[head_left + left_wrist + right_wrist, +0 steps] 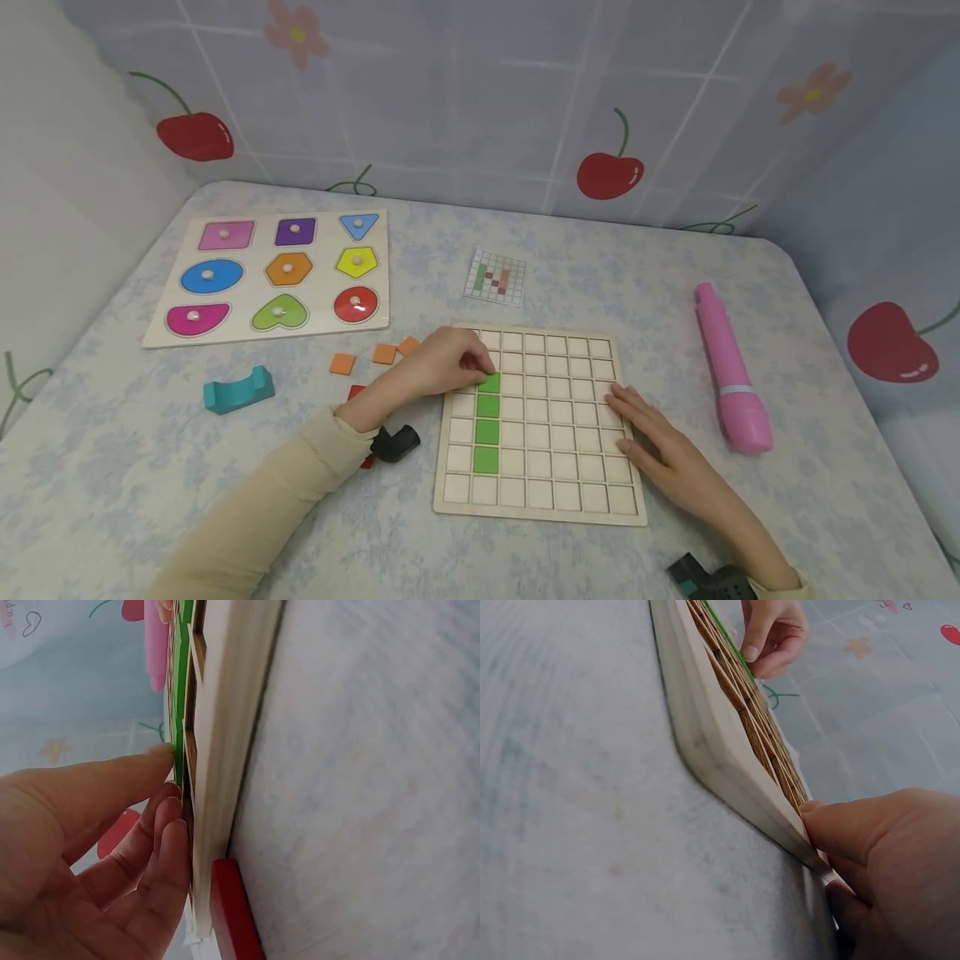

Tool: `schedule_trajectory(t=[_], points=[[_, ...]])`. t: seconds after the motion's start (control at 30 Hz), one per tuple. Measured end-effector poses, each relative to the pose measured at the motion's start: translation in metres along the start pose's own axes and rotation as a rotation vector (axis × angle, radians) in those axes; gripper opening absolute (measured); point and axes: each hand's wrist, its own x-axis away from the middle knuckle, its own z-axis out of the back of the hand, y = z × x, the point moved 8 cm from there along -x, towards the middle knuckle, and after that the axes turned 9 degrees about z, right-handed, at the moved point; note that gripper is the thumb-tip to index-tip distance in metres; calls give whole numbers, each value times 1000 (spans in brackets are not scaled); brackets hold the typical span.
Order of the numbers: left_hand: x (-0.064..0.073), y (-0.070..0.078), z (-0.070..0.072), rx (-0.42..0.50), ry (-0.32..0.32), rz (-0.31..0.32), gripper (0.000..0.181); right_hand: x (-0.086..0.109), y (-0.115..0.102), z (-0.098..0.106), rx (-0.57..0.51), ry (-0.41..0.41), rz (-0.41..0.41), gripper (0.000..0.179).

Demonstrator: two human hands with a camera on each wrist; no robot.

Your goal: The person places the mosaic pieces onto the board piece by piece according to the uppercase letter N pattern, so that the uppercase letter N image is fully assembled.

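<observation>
A wooden grid board (540,515) lies on the table with a column of green square tiles (487,432) in its second column. My left hand (442,362) is at the top green tile (490,383), thumb and fingertips together at its upper left corner. In the left wrist view the thumb (161,750) touches the green edge while the other fingers curl beside the board. Along the board's right rim rests my right hand (675,475), fingers extended, the tips on the frame. The right wrist view has its thumb (832,821) against the rim.
Orange tiles (342,363) and a red tile (236,907) lie left of the board, partly hidden by my left arm. A printed pattern card (495,277) is behind it. Around them are a knobbed shape puzzle (322,332), a teal curved block (238,392) and a pink wand-like object (733,367).
</observation>
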Motion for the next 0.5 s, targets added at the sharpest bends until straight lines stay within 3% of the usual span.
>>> schedule_trajectory(t=[0.17,0.3,0.4,0.5], points=[[0,2,1,-14,29,6,3,0,1,1,-1,2,3,58],[7,1,11,69,61,24,7,-1,1,0,-7,1,0,58],[24,-1,28,145,80,49,13,-1,1,-1,-14,-1,-2,58],[50,-9,48,169,97,89,20,0,0,0,-15,1,1,58]])
